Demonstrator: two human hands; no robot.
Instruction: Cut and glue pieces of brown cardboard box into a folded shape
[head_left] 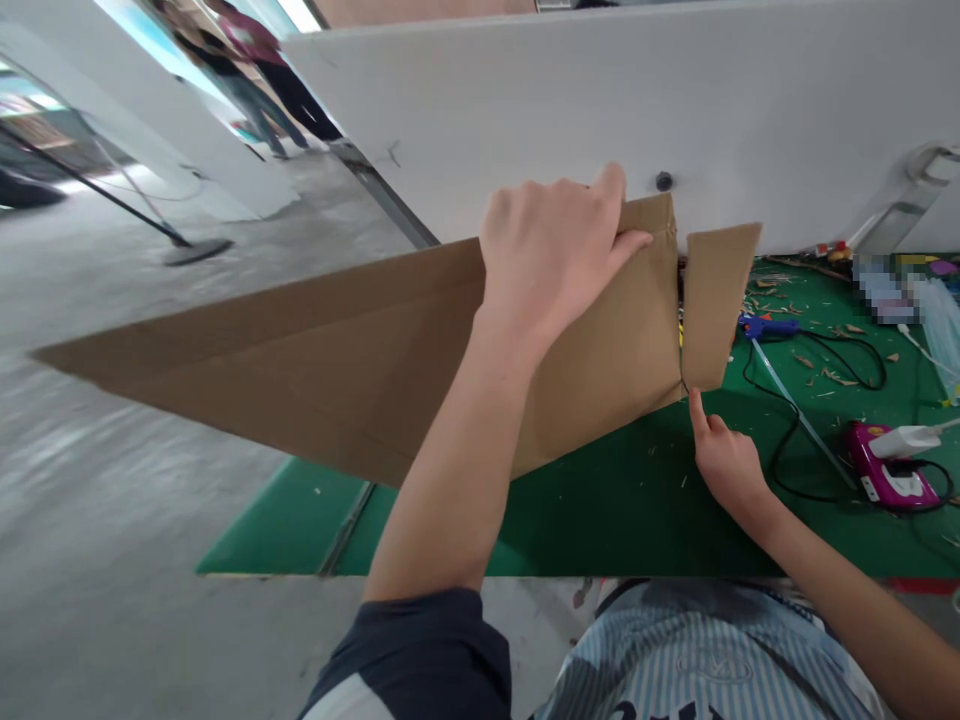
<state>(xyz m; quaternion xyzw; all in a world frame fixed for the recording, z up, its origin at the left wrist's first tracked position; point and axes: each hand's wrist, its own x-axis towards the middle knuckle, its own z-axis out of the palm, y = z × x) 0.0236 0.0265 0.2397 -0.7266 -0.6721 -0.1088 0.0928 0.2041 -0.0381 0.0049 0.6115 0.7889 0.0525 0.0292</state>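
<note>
A large brown cardboard sheet [592,370], creased and pointed at its far left end, stands tilted over the table. My left hand [551,250] is closed over its top edge, with the thumb on the near face. At the right, a narrow cardboard flap [716,310] is parted from the main panel by a long slit. My right hand [724,455] is at the slit's lower end, index finger stretched to the flap's bottom corner, other fingers curled. A thin dark line shows by that fingertip; whatever the curled fingers hold is hidden.
On the green table [600,530] lie a blue glue gun [769,328] with a black cable, a clear stick [802,415], a magenta power socket [889,465] with a white plug, and scattered scraps. A white panel [787,110] stands behind. Two people [255,60] stand far left.
</note>
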